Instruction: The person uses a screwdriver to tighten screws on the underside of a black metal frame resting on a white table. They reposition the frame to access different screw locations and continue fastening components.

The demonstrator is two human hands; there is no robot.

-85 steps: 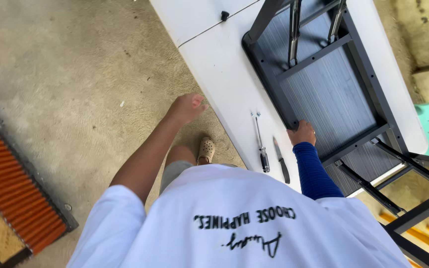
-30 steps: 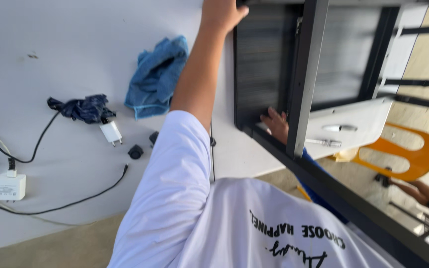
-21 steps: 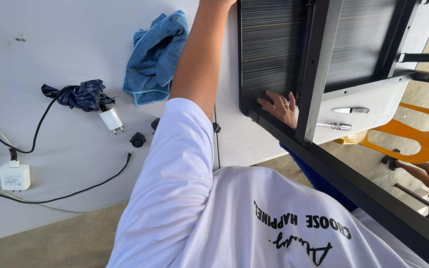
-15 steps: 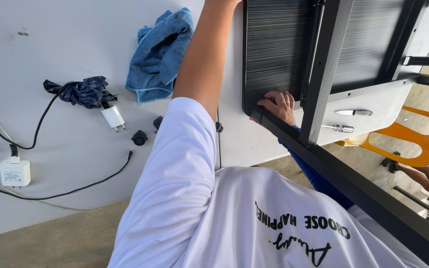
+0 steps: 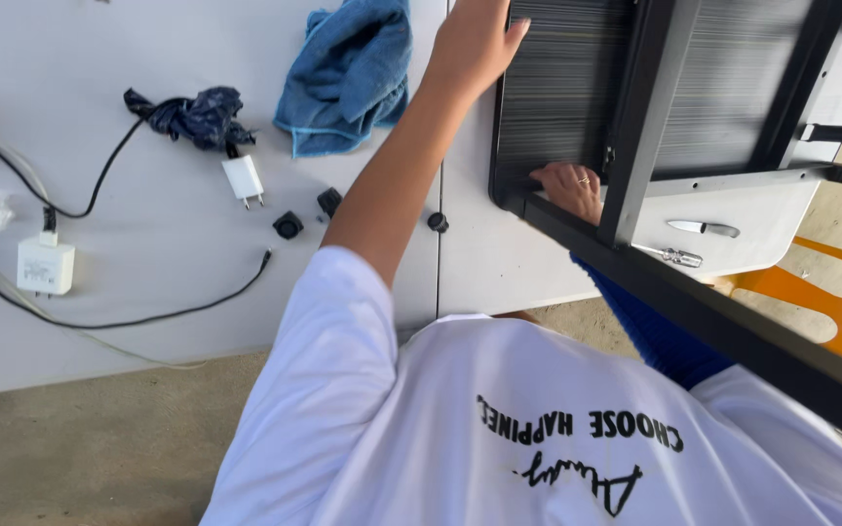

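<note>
Since half a second ago the left hand (image 5: 475, 44) has dropped into view, fingers together and thumb apart, laid flat on the upper left edge of the dark ribbed panel (image 5: 562, 93); whether it grips that edge cannot be told; the right hand (image 5: 569, 188) has slid a little lower and now rests, fingers loosely curled with a ring showing, on the panel's lower left corner, just beside the black frame bar (image 5: 650, 117); nothing is pinched in it.

Panel and frame sit at the right end of the white table (image 5: 148, 244), over its right half; the panel's ribs run left to right in the picture, and the upright bar crosses them from top to bottom, leaning slightly; a heavier black beam (image 5: 733, 321) slants from the panel's lower left corner down to the right edge, passing over the blue sleeve (image 5: 655, 336).

Under the frame a knife (image 5: 702, 228) and a screwdriver (image 5: 669, 256) lie on the table, both lengthwise left to right; an orange chair (image 5: 830, 312) stands beyond the table's end.

Left of the arm lie a blue cloth (image 5: 353, 73), a white plug (image 5: 244, 180), black cables (image 5: 177, 307), a white adapter (image 5: 46, 265) and small black knobs (image 5: 287, 225).
</note>
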